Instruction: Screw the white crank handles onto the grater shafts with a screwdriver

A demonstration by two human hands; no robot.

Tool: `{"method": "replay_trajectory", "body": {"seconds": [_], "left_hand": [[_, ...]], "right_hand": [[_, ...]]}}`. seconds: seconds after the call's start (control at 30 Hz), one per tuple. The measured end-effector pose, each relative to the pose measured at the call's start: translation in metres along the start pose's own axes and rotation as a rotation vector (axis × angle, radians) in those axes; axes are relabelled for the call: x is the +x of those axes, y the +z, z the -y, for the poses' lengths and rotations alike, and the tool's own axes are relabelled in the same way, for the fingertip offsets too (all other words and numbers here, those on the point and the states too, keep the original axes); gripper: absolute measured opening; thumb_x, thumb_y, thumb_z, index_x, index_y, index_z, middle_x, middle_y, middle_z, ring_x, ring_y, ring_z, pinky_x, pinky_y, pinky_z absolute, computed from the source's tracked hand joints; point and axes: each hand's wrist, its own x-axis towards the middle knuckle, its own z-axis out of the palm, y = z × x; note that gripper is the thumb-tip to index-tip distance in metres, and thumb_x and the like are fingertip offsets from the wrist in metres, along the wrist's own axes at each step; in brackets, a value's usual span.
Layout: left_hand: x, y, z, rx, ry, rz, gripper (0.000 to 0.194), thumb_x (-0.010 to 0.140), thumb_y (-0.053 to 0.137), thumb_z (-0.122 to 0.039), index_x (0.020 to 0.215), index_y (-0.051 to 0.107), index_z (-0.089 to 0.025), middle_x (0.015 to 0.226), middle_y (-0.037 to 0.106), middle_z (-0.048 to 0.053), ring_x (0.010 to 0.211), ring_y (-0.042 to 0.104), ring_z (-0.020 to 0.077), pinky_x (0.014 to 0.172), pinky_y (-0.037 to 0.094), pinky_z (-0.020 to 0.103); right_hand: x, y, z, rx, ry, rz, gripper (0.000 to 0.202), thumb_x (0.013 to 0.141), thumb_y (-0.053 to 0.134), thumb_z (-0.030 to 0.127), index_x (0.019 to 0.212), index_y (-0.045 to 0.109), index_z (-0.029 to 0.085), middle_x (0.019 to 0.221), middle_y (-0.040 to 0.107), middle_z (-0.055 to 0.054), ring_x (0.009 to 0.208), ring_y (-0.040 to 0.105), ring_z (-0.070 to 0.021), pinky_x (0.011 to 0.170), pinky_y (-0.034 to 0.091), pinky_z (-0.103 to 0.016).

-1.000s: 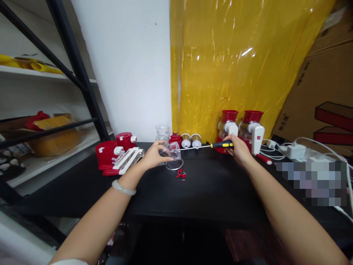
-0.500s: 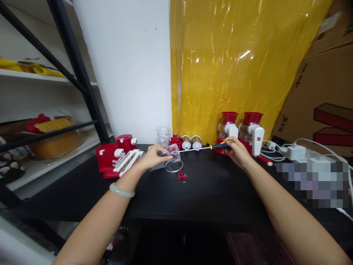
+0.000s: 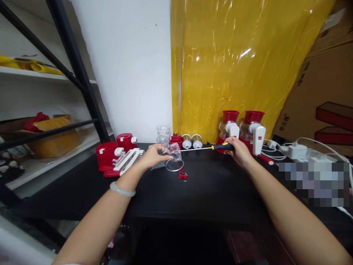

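My left hand (image 3: 156, 155) is closed on a clear plastic housing (image 3: 175, 156), holding it just above the black table with its round opening facing down. In my right hand (image 3: 238, 149) is a screwdriver (image 3: 222, 146) with a black and yellow handle, held level. Its long thin shaft points left, and the tip meets the clear housing; whether it sits on a screw is too small to tell. Small red pieces (image 3: 182, 174) with bits of metal lie on the table in front of the housing.
Red bases (image 3: 107, 156) and white crank arms (image 3: 129, 160) lie at the left. Behind stand another clear housing (image 3: 163, 133) and grater drums (image 3: 192, 141). Two assembled red-and-white graters (image 3: 254, 129) stand at the right, near white chargers and cables (image 3: 298, 151). A shelf frame (image 3: 79, 73) borders the left.
The view has shifted very slightly. Both hands keep their grips, with the screwdriver still against the clear housing; its handle appears a touch further right.
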Motion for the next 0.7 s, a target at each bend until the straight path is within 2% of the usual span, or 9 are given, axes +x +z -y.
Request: {"method": "replay_trajectory", "body": {"seconds": [0.1, 0.17, 0.37, 0.43, 0.5, 0.6, 0.67, 0.7], "left_hand": [[-0.0001, 0.0000, 0.0003, 0.000, -0.001, 0.006, 0.033, 0.060, 0.080, -0.047, 0.075, 0.070, -0.018, 0.083, 0.070, 0.005, 0.087, 0.064, 0.0230, 0.084, 0.048, 0.036], [-0.0002, -0.0002, 0.0008, 0.006, -0.008, 0.010, 0.034, 0.061, 0.079, -0.047, 0.076, 0.070, -0.019, 0.085, 0.070, 0.005, 0.088, 0.064, 0.0229, 0.084, 0.048, 0.035], [0.0003, -0.0001, 0.0034, 0.012, -0.005, 0.012, 0.033, 0.062, 0.079, -0.047, 0.078, 0.071, -0.019, 0.085, 0.071, 0.005, 0.087, 0.065, 0.0222, 0.083, 0.048, 0.035], [0.0005, -0.0003, 0.0030, 0.021, 0.002, 0.006, 0.032, 0.062, 0.079, -0.047, 0.077, 0.071, -0.019, 0.086, 0.071, 0.005, 0.087, 0.065, 0.0221, 0.084, 0.048, 0.035], [0.0003, -0.0006, 0.0019, 0.027, 0.016, 0.002, 0.032, 0.063, 0.079, -0.047, 0.077, 0.071, -0.020, 0.085, 0.071, 0.005, 0.087, 0.065, 0.0223, 0.084, 0.048, 0.036], [-0.0003, -0.0006, 0.0002, 0.046, 0.046, -0.001, 0.032, 0.063, 0.078, -0.048, 0.077, 0.071, -0.020, 0.086, 0.070, 0.005, 0.090, 0.065, 0.0233, 0.086, 0.048, 0.037], [-0.0007, 0.0002, 0.0002, 0.091, 0.058, -0.018, 0.033, 0.064, 0.078, -0.050, 0.078, 0.071, -0.020, 0.090, 0.070, 0.006, 0.094, 0.064, 0.0247, 0.088, 0.047, 0.039], [-0.0009, 0.0009, 0.0007, 0.119, 0.064, -0.032, 0.034, 0.064, 0.077, -0.051, 0.078, 0.071, -0.020, 0.093, 0.070, 0.007, 0.096, 0.063, 0.0254, 0.090, 0.047, 0.041]], "right_hand": [[-0.0016, 0.0000, 0.0016, 0.070, -0.015, -0.017, 0.014, 0.066, 0.068, 0.030, 0.074, 0.059, 0.023, 0.057, 0.052, 0.005, 0.047, 0.046, -0.0096, 0.047, 0.043, -0.024], [-0.0028, 0.0009, 0.0025, 0.137, -0.015, -0.003, 0.019, 0.062, 0.068, 0.025, 0.079, 0.059, 0.024, 0.067, 0.057, 0.004, 0.056, 0.054, -0.0112, 0.051, 0.046, -0.025], [-0.0044, 0.0022, 0.0016, 0.230, 0.019, 0.060, 0.026, 0.059, 0.068, 0.023, 0.082, 0.057, 0.025, 0.072, 0.060, 0.004, 0.062, 0.058, -0.0122, 0.060, 0.051, -0.029], [-0.0030, 0.0012, 0.0004, 0.221, 0.002, 0.077, 0.026, 0.060, 0.070, 0.027, 0.083, 0.057, 0.025, 0.072, 0.060, 0.003, 0.062, 0.058, -0.0132, 0.060, 0.051, -0.030], [-0.0005, -0.0004, -0.0016, 0.174, -0.029, 0.066, 0.024, 0.067, 0.069, 0.040, 0.081, 0.056, 0.025, 0.069, 0.059, 0.003, 0.057, 0.056, -0.0135, 0.055, 0.049, -0.030], [0.0033, -0.0028, -0.0054, 0.013, -0.080, -0.006, 0.036, 0.079, 0.057, 0.059, 0.076, 0.057, 0.023, 0.052, 0.049, 0.004, 0.043, 0.044, -0.0113, 0.045, 0.042, -0.027], [0.0043, -0.0030, -0.0069, -0.071, -0.103, -0.061, 0.035, 0.078, 0.060, 0.058, 0.076, 0.057, 0.023, 0.048, 0.044, 0.006, 0.039, 0.039, -0.0092, 0.042, 0.037, -0.025], [0.0040, -0.0026, -0.0069, -0.071, -0.106, -0.082, 0.031, 0.076, 0.065, 0.053, 0.077, 0.057, 0.024, 0.051, 0.045, 0.006, 0.040, 0.040, -0.0085, 0.042, 0.037, -0.024]]}}
